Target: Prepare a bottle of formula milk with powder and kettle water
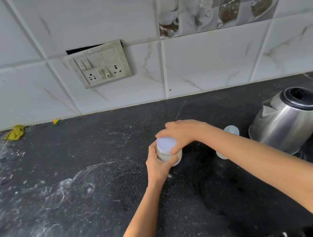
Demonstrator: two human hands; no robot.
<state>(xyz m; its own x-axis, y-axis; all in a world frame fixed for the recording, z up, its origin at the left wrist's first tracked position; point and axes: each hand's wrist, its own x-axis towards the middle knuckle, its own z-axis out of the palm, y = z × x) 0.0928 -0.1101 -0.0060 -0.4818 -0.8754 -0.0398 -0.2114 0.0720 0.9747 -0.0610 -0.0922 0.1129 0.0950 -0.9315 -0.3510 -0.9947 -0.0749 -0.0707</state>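
One jar point(167, 145) — left hand point(157, 166) gripping, right hand point(182, 132) atop (kettle point(283, 122) near).

Powder jar point(167, 145): translucent, pale powder inside, white lid on, upright. It is held round the body by left hand point(158, 165) and capped from above by right hand point(182, 131). Pale-blue bottle point(232, 130): largely hidden behind the right forearm. Steel kettle point(287, 120): black-topped, stood well right of the right hand, spout turned towards it.

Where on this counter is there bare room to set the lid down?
Bare, streaked counter runs from the yellow cloth to the jar, and along the near edge. Crowded: right of the jar, with bottle and kettle.
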